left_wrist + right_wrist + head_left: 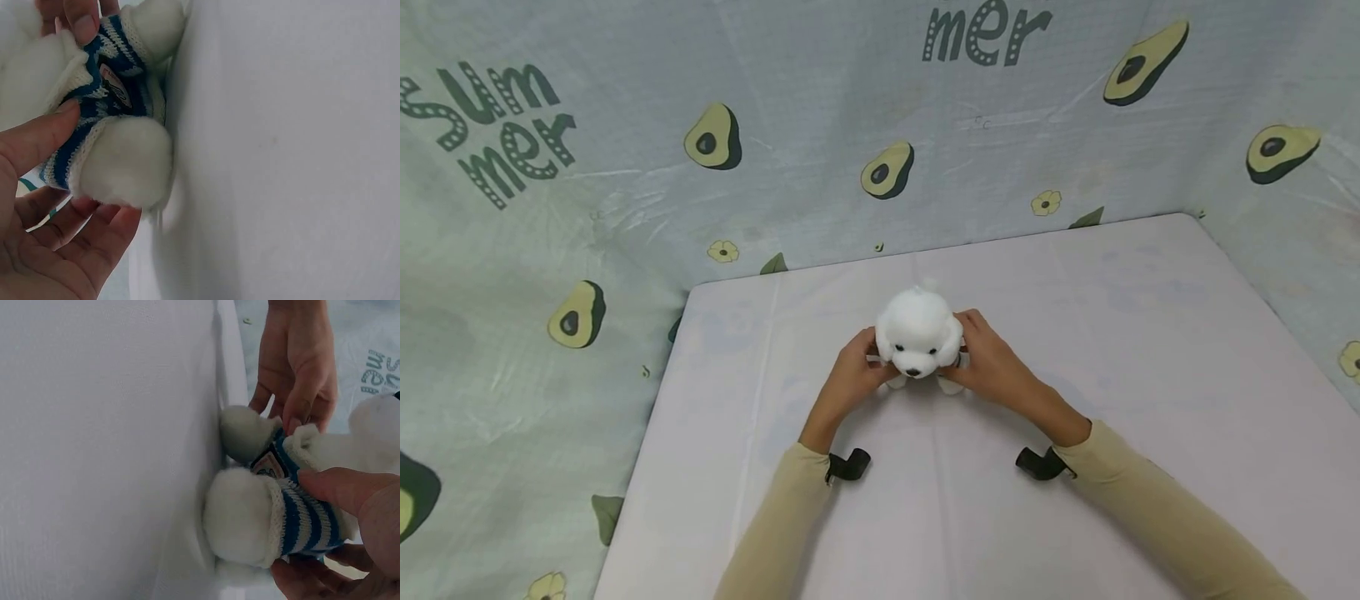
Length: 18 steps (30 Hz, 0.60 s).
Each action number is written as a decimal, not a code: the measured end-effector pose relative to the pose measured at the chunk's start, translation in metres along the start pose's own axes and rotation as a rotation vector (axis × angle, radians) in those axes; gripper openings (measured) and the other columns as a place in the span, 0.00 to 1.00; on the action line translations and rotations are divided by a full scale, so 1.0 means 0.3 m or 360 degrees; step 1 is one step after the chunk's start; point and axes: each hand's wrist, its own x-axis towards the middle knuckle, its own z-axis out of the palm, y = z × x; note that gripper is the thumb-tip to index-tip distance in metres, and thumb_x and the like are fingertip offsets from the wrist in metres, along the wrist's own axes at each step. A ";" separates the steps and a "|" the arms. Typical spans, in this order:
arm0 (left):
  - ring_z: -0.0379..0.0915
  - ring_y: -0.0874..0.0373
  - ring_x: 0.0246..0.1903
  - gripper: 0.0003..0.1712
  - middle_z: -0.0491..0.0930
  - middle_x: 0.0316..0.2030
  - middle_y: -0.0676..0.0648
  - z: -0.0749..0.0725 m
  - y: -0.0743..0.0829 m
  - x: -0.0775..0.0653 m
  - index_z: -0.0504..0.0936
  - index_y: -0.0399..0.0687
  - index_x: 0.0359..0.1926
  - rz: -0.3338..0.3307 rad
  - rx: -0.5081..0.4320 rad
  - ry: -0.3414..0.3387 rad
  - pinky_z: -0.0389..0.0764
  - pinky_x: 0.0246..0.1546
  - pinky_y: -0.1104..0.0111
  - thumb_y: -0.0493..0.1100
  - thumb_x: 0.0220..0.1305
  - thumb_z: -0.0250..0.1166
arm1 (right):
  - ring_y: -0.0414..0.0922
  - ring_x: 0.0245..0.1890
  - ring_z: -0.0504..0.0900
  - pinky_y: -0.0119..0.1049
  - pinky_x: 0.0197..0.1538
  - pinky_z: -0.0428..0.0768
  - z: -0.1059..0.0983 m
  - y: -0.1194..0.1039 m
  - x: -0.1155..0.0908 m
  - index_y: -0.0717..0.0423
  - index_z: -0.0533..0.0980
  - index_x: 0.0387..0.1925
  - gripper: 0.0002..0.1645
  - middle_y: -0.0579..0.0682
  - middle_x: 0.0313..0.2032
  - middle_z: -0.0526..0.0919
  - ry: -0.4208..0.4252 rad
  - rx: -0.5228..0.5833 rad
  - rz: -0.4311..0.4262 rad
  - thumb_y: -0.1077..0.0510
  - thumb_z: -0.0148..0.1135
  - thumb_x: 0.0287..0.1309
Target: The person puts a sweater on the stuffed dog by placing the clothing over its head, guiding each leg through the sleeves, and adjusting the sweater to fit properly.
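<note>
A white plush dog [918, 325] stands upright on the table, its face turned toward me in the head view. It wears a blue-and-white striped knitted sweater [309, 515] with a small patch [270, 465] on the chest. My left hand [857, 364] grips one side of the body, thumb across the sweater's front and fingers behind the plush leg [128, 162]. From the other side my right hand [996, 362] grips it the same way, its thumb pressing the sweater near the patch. The dog's front paws touch the tabletop; its back is hidden.
A white cloth covers the table [1000, 508], whose far edge meets a hanging sheet [805, 100] printed with avocados and lettering. Black wrist mounts, one at the left cuff [850, 465] and one at the right [1041, 464], stick out over the tabletop.
</note>
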 end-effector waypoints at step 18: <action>0.76 0.53 0.49 0.26 0.80 0.46 0.46 0.009 0.019 -0.030 0.75 0.45 0.59 -0.0033 -0.0020 0.0022 0.81 0.54 0.59 0.40 0.61 0.74 | 0.50 0.54 0.80 0.44 0.55 0.82 -0.015 0.024 -0.001 0.63 0.65 0.69 0.45 0.56 0.62 0.70 0.0002 -0.0049 -0.0166 0.61 0.78 0.53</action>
